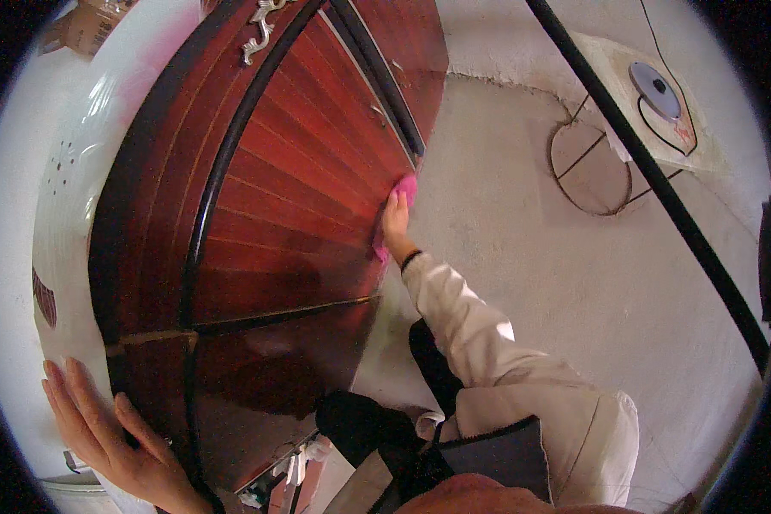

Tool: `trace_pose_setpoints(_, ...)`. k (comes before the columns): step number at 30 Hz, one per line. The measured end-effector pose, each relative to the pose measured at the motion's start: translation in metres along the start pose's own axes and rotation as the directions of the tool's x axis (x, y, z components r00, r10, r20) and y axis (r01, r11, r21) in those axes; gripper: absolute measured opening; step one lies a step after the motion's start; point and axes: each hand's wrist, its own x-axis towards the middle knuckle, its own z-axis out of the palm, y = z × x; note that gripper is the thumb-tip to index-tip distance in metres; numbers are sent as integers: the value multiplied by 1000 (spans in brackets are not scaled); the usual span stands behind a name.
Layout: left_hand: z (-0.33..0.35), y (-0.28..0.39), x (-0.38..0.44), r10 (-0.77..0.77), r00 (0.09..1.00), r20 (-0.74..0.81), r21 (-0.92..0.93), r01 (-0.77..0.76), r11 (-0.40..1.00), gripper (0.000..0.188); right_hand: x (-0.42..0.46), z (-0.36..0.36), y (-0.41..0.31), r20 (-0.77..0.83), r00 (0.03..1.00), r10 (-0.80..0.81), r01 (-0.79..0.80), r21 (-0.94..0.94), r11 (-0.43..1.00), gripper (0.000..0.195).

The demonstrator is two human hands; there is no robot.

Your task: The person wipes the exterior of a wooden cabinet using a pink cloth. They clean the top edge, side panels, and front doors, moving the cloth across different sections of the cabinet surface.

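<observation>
My right hand (396,225) presses a pink cloth (406,186) against the bottom edge of a reddish-brown wooden cabinet front (295,167). Part of the cloth is hidden beneath the fingers and palm. At lower left, my left hand (119,450) rests with fingers apart at the edge of the cabinet's top, which has a clear plastic-like cover (70,238). It holds nothing. A glossy black trim strip (199,238) runs along the cabinet front below a carved silver ornament (260,32).
A black bar (649,167) crosses the right side. Behind it, an electric kettle base (655,90) with a cord sits on a covered stand that has a round metal ring (591,212). A cardboard box (90,26) is at upper left. Concrete floor (501,225) lies beside the cabinet.
</observation>
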Motion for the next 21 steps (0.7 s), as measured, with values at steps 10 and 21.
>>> trace_pose_setpoints(10,3,1,-37,-45,997,58,41,43,998,42,26,6,-108,-80,870,-487,492,70,868,51)
trace_pose_setpoints(21,-3,7,-9,-44,999,31,13,44,999,43,-24,0,-15,-10,960,-281,278,-112,954,48)
